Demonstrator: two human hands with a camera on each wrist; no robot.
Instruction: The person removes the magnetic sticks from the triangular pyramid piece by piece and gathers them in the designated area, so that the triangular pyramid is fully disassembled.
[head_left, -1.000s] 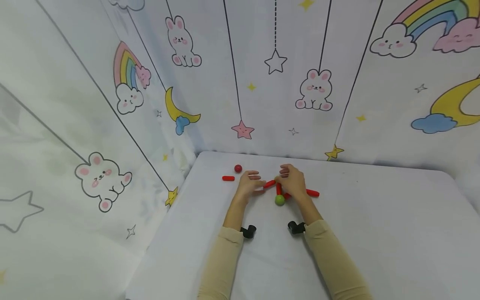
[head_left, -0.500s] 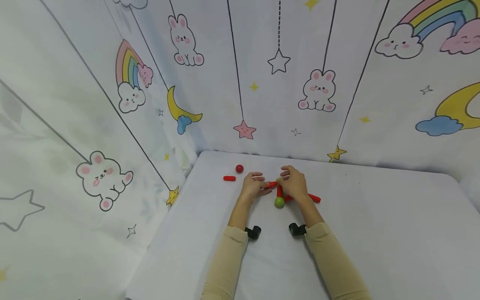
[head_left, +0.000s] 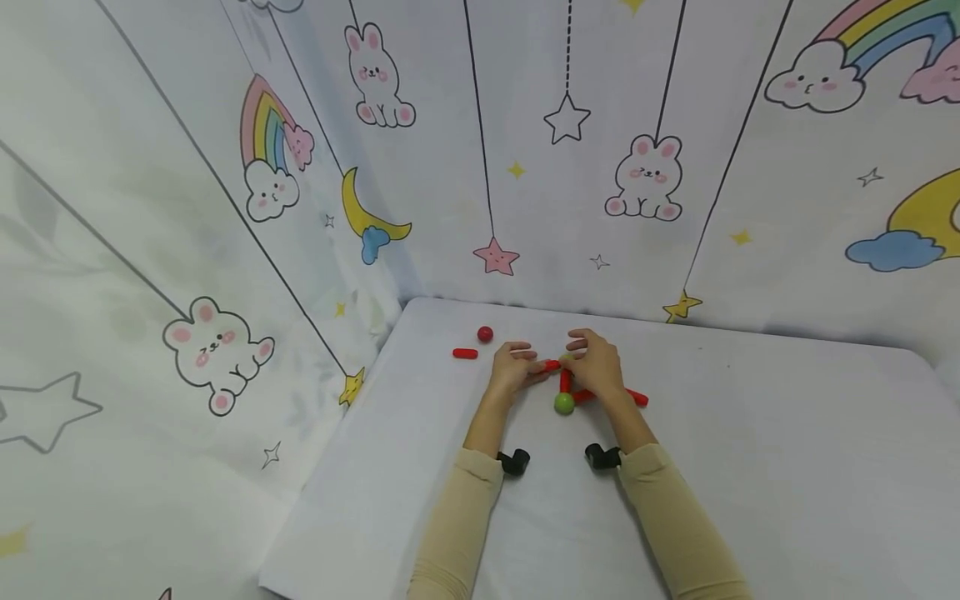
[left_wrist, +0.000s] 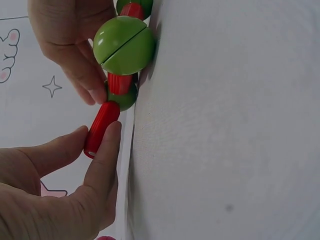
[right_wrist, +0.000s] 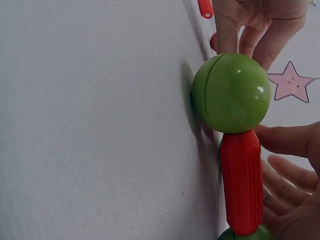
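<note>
My left hand [head_left: 513, 367] pinches a short red ridged rod [left_wrist: 102, 127] between thumb and fingers. Its far end meets a green ball [left_wrist: 127, 99], which my right hand [head_left: 597, 362] holds at the fingertips. From that ball another red rod [head_left: 566, 382] runs to a nearer green ball [head_left: 564, 403] with a seam round it. A further red rod [head_left: 583, 396] leads off the nearer ball to the right, passing partly under my right forearm. One more red rod [head_left: 637, 398] shows beyond that forearm. In the right wrist view the nearer ball hides part of my left fingers.
A loose red rod [head_left: 465, 353] and a red ball [head_left: 485, 334] lie left of my left hand. The white table [head_left: 765, 467] ends at a patterned cloth backdrop [head_left: 442, 167] behind and to the left. A small black camera [head_left: 516, 462] sits at each wrist.
My left hand has shifted slightly right, bringing its red rod up to the far green ball. The joined rods on the right have swung a little toward me. The head view has shifted slightly.
</note>
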